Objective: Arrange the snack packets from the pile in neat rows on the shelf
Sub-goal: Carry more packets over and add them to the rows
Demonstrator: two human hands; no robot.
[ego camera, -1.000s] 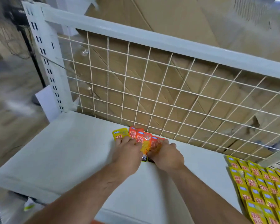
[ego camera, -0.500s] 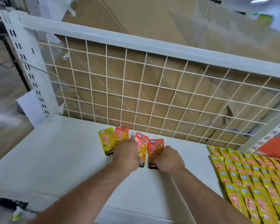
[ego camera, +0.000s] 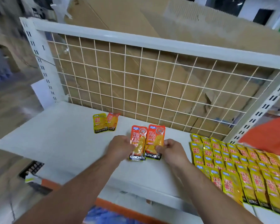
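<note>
Now back from the wire grid [ego camera: 152, 88], left hand [ego camera: 120, 147] and right hand [ego camera: 172, 150] pinch orange packets [ego camera: 154, 139]; two placed packets [ego camera: 104, 122] stay beside it.

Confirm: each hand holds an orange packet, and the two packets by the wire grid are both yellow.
Not both: in the head view the left hand and right hand each hold a front orange packet, but by the wire grid lie a yellow packet and a rear orange packet.
</note>
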